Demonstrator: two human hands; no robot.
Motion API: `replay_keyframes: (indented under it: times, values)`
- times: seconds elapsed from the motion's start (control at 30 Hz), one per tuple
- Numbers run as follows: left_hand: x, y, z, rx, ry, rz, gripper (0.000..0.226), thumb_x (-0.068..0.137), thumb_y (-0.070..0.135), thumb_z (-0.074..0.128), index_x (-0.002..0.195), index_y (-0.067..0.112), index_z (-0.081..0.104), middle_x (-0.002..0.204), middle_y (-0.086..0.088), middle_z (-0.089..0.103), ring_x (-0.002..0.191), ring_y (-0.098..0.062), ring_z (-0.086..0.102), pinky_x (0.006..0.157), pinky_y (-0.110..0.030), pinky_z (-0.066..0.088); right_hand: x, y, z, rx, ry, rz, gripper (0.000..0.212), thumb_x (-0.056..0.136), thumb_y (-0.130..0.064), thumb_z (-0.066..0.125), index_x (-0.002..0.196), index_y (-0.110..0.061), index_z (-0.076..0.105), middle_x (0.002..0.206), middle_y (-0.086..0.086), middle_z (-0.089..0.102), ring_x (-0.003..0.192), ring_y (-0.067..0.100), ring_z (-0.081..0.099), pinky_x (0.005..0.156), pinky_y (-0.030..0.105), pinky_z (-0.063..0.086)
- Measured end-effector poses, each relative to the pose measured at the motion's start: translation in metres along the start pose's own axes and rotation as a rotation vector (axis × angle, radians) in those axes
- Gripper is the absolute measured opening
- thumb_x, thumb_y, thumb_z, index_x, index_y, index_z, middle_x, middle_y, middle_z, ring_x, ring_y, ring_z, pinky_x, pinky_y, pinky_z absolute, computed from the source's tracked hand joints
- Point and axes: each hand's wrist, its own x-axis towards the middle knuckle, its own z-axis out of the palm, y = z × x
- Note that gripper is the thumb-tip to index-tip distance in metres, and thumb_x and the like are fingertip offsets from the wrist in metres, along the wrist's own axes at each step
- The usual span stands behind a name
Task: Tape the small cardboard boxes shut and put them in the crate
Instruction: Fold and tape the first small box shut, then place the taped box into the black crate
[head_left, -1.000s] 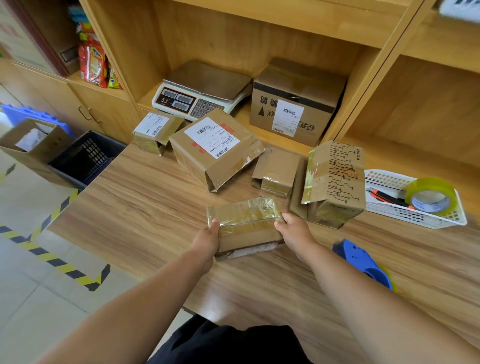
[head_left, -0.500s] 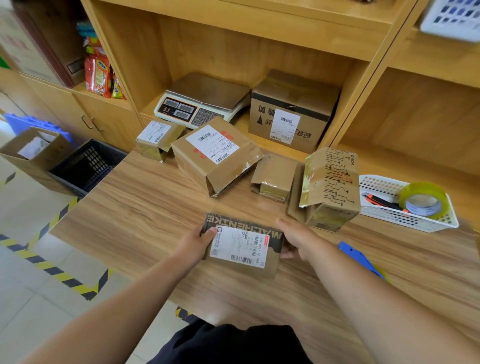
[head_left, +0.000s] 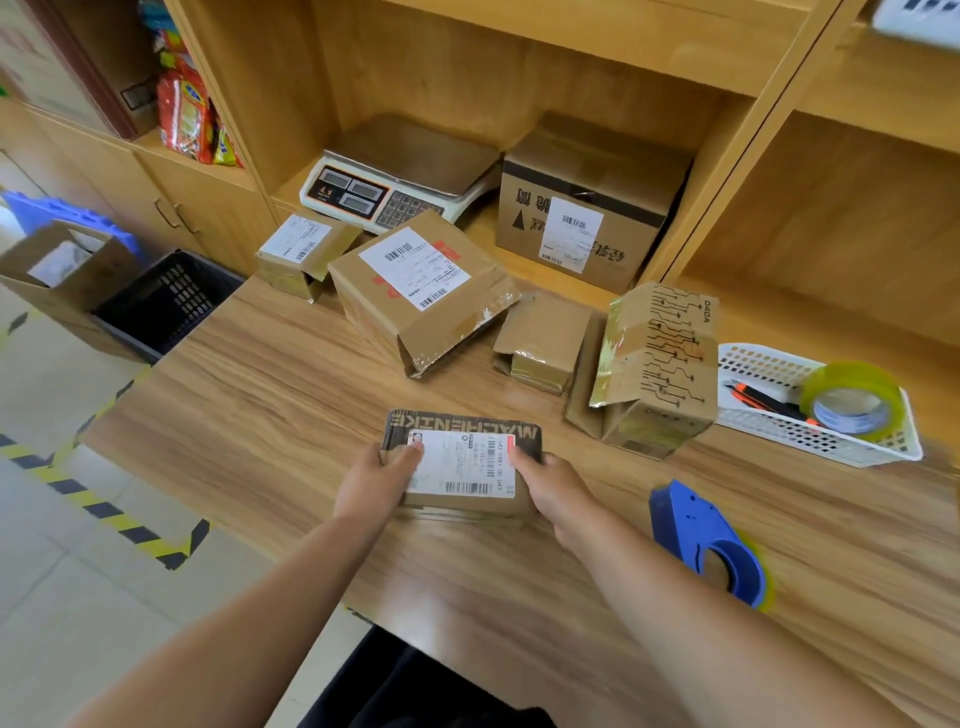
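Note:
A small flat cardboard box (head_left: 462, 460) with black lettering and a white shipping label lies on the wooden table (head_left: 260, 405), label side up. My left hand (head_left: 376, 483) grips its left end with the thumb on top. My right hand (head_left: 553, 488) grips its right end the same way. A blue tape dispenser (head_left: 709, 543) lies on the table to the right of my right arm. The dark plastic crate (head_left: 166, 304) stands on the floor beyond the table's left end.
Several other cardboard boxes sit behind: a labelled one (head_left: 421, 296), a small one (head_left: 304, 254), a flat one (head_left: 540, 343) and a printed one (head_left: 657, 369). A white basket (head_left: 810, 431) holds a tape roll (head_left: 852, 397). A scale (head_left: 395, 182) stands on the shelf.
The box was turned over between my hands: its taped side faced up a second ago, now the labelled side does. Both hands stay on its ends.

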Motion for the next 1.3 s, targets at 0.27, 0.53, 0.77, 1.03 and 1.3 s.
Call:
replay_keyframes:
  times: [0.27,0.53,0.77,1.03,1.3]
  values:
    - [-0.004,-0.026,-0.024,-0.081,0.158,-0.105,0.043,0.088,0.055,0.049,0.112,0.02,0.058,0.093,0.001,0.066,0.091,-0.022,0.061,0.076,-0.035,0.046,0.004,0.001,0.041,-0.042,0.059,-0.15,0.032,0.097,-0.041,0.048,0.11,-0.015,0.061,0.105,0.003,0.068,0.094,0.02,0.062,0.083,0.033,0.048]
    - [0.004,-0.058,-0.127,-0.284,0.282,-0.172,0.036,0.082,0.055,0.052,0.088,0.019,0.056,0.088,-0.003,0.063,0.085,-0.024,0.06,0.083,-0.041,0.051,-0.021,-0.036,0.146,-0.177,-0.012,-0.277,0.03,0.095,-0.045,0.048,0.099,-0.018,0.06,0.098,0.001,0.068,0.091,0.021,0.064,0.088,0.042,0.051]
    - [0.035,-0.106,-0.271,-0.412,0.304,-0.193,0.028,0.089,0.043,0.052,0.091,0.016,0.057,0.096,-0.004,0.066,0.089,-0.025,0.062,0.087,-0.042,0.051,-0.046,-0.084,0.298,-0.23,-0.021,-0.371,0.028,0.094,-0.044,0.049,0.095,-0.017,0.057,0.095,0.003,0.068,0.091,0.023,0.063,0.088,0.044,0.05]
    - [0.073,-0.154,-0.436,-0.477,0.305,-0.098,0.018,0.09,0.025,0.058,0.105,0.017,0.065,0.096,-0.002,0.069,0.082,-0.015,0.063,0.063,-0.027,0.049,-0.055,-0.136,0.471,-0.152,-0.082,-0.385,0.025,0.097,-0.039,0.049,0.092,-0.017,0.058,0.096,0.003,0.067,0.09,0.021,0.062,0.085,0.038,0.05]
    - [0.142,-0.166,-0.523,-0.525,0.321,-0.107,0.02,0.098,0.025,0.047,0.105,0.023,0.065,0.093,0.003,0.069,0.087,-0.012,0.061,0.072,-0.028,0.046,-0.023,-0.194,0.574,-0.177,-0.123,-0.374,0.027,0.098,-0.04,0.046,0.1,-0.016,0.058,0.099,0.004,0.067,0.093,0.022,0.062,0.088,0.039,0.05]
